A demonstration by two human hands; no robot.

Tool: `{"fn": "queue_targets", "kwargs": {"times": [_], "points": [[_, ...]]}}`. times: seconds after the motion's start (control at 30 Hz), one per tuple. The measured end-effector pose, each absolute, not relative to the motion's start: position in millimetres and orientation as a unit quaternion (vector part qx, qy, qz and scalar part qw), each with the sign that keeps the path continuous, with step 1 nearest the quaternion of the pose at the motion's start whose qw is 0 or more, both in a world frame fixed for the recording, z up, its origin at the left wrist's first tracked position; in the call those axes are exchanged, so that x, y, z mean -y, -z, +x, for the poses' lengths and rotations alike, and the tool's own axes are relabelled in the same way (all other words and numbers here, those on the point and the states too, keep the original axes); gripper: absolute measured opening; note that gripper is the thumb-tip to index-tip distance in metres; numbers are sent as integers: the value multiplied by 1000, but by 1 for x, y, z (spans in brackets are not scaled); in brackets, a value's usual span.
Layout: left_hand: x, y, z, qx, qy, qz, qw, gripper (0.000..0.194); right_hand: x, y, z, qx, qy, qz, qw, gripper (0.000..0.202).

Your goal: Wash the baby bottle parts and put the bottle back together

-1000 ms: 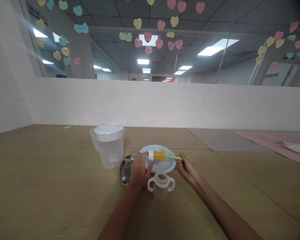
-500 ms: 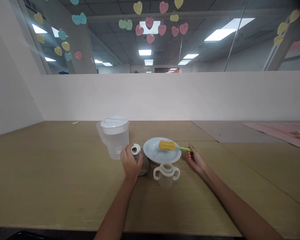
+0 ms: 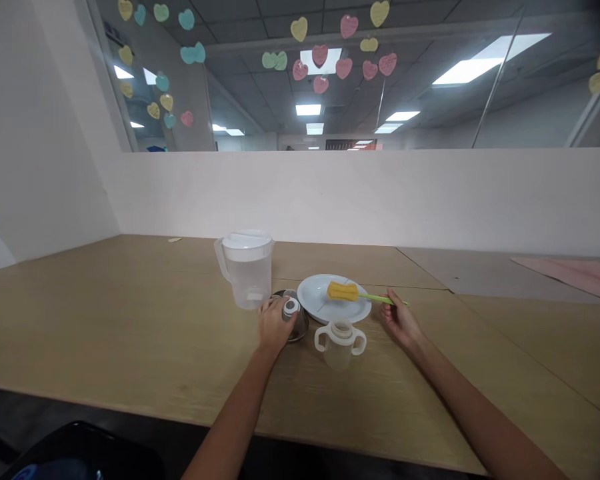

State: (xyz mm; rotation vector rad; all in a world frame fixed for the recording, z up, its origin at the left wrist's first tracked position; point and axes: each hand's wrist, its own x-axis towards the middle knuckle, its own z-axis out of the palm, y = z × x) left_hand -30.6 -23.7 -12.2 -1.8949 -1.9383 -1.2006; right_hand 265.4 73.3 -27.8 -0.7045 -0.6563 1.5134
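My left hand point(image 3: 276, 325) is closed round a small white ring-shaped piece point(image 3: 291, 307), low over a dark metal dish point(image 3: 301, 327). My right hand point(image 3: 400, 321) pinches the green handle of a yellow sponge brush point(image 3: 343, 291), whose head lies over a white plate point(image 3: 307, 293). In front of the plate stands a clear cup point(image 3: 338, 353) with two white handles and an open top. A lidded translucent pitcher point(image 3: 250, 277) stands behind my left hand.
The brown table point(image 3: 130, 320) meets a white wall point(image 3: 330, 200) at the back. A pink cloth point(image 3: 575, 277) lies at the far right. A black chair point(image 3: 85, 453) is below the front edge at the left.
The view has turned, shifting most things to the right. My left hand has lowered the white piece towards the metal dish. My right hand still holds the brush over the plate.
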Motion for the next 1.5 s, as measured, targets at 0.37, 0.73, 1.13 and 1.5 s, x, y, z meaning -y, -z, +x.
{"fn": "queue_targets", "kwargs": {"times": [0.37, 0.73, 1.13, 1.5], "points": [[25, 16, -31, 695, 329, -638, 33, 32, -76, 30, 269, 289, -661, -296, 627, 27], [23, 13, -32, 719, 290, -629, 49, 29, -82, 30, 265, 258, -668, -291, 635, 28], [60, -10, 34, 393, 480, -781, 71, 35, -79, 8, 263, 233, -682, -254, 645, 26], [60, 3, 73, 399, 497, -732, -239, 52, -79, 5, 261, 244, -678, -247, 648, 29]]}}
